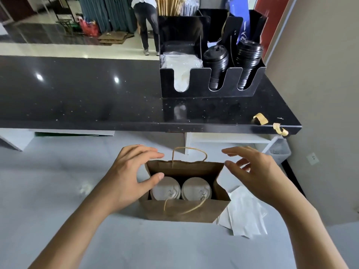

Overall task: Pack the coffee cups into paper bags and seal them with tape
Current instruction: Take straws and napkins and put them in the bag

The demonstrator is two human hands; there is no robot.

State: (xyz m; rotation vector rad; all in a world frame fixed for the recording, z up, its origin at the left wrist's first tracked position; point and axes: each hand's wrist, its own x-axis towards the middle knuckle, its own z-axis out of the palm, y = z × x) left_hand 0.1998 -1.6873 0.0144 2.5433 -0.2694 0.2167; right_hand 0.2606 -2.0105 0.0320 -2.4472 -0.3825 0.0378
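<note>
Your left hand point(126, 175) and right hand point(258, 171), each grip spread and empty, flank the open brown paper bag point(184, 212); between them stand two white-lidded coffee cups point(180, 189). Folding unevenly could tip them.

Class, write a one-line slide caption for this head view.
Both open hands, left and right, hover beside an open paper bag holding two lidded cups.

- Grey table point(58, 220): open paper bag point(184, 212) stands on it, white papers point(244, 216) just beside the bag.
- Black table point(77, 90) behind: black organizer point(206, 92) and two tape strips point(260, 118) at its near right edge.
</note>
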